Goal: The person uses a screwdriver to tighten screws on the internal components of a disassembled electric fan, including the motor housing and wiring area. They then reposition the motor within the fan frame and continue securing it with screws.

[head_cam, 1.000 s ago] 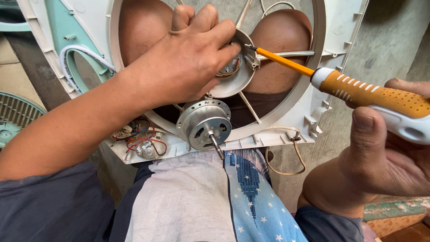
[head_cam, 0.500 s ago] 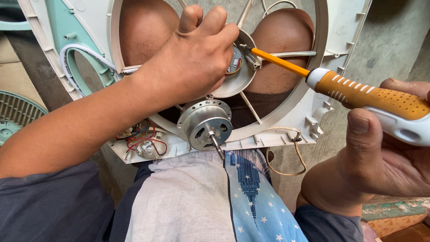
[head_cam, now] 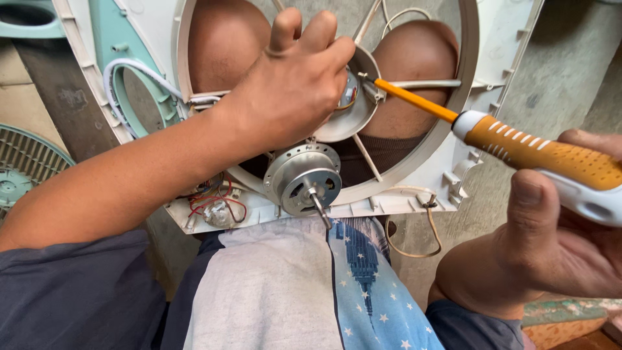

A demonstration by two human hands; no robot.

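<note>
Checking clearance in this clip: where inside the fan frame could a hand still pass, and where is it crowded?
Open gaps lie inside the white fan frame, between its thin spokes, above the knees. The centre is crowded: left hand over the hub plate, screwdriver from the right hand, motor and wires below.

My left hand [head_cam: 295,81] covers most of the round motor mount [head_cam: 346,107], so I can't see what my fingertips touch. Screwdriver [head_cam: 518,146] tip is hidden behind the mount's rim, screw not visible. Handle end and part of my right hand [head_cam: 557,253] are cut off by the right edge. Fan frame [head_cam: 492,78] runs out past the top. Grille [head_cam: 26,168] at far left is cropped. Wire bundle [head_cam: 217,204] is too small to trace.
</note>
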